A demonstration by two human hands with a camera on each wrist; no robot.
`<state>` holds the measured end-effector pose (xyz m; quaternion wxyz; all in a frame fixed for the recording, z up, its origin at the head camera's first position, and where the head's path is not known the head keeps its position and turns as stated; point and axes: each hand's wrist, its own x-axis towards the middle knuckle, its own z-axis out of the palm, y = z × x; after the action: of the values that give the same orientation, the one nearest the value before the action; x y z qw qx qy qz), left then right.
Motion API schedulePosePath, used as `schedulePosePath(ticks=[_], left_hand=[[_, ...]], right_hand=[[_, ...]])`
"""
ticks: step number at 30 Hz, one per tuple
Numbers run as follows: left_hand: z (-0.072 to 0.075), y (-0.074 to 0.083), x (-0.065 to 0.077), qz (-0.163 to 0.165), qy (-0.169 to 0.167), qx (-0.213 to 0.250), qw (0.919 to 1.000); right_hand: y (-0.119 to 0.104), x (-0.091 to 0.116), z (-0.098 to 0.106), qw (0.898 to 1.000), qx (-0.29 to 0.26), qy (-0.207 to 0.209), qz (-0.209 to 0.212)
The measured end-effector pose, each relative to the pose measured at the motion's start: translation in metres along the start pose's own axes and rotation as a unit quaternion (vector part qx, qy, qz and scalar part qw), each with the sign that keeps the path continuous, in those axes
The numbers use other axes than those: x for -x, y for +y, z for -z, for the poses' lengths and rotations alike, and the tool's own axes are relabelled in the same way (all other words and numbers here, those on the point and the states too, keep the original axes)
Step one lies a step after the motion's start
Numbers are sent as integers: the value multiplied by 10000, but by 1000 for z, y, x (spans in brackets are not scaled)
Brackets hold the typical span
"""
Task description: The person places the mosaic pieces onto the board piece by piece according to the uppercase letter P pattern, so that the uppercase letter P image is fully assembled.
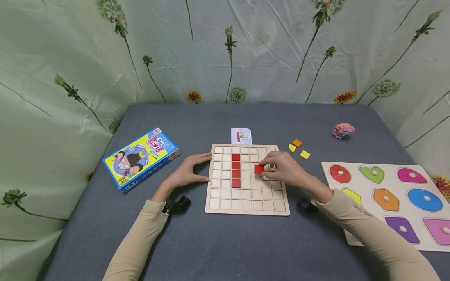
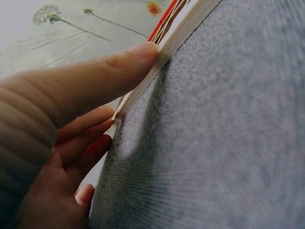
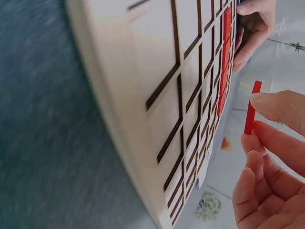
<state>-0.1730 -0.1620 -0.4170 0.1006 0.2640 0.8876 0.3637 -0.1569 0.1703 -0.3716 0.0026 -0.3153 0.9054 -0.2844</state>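
A wooden grid board [image 1: 225, 204] lies on the table, several red square tiles [image 1: 236, 165] filling part of one column. My left hand [image 1: 186, 170] rests at the board's left edge, thumb and fingers spread along it. In the left wrist view the thumb [image 2: 105, 78] touches the rim. My right hand [image 1: 286, 168] pinches a red square tile [image 1: 258, 169] between thumb and fingertips over the right half of the grid. The right wrist view shows that thin red tile [image 3: 252, 109] raised above the board surface. A small pattern card [image 1: 241, 136] lies behind the board's far edge.
Loose pieces, an orange tile [image 1: 297, 143] and yellow tiles [image 1: 305, 155], lie right of the board. A knobbed shape puzzle [image 1: 369, 195] sits under the right forearm. A blue and yellow box [image 1: 140, 159] lies left; a pink toy figure [image 1: 342, 130] stands back right.
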Motion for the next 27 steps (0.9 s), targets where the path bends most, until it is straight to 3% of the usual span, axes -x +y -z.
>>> schedulePosePath(ticks=[13,27], left_hand=[[-1,-1,0,-4,-3,-119,9999],[-1,-4,0,-53,72,-194,9998]], right_hand=[[-17,-8,-17,9993,158,-293,191],[-30,-9,-29,9975,-68,-620,344]])
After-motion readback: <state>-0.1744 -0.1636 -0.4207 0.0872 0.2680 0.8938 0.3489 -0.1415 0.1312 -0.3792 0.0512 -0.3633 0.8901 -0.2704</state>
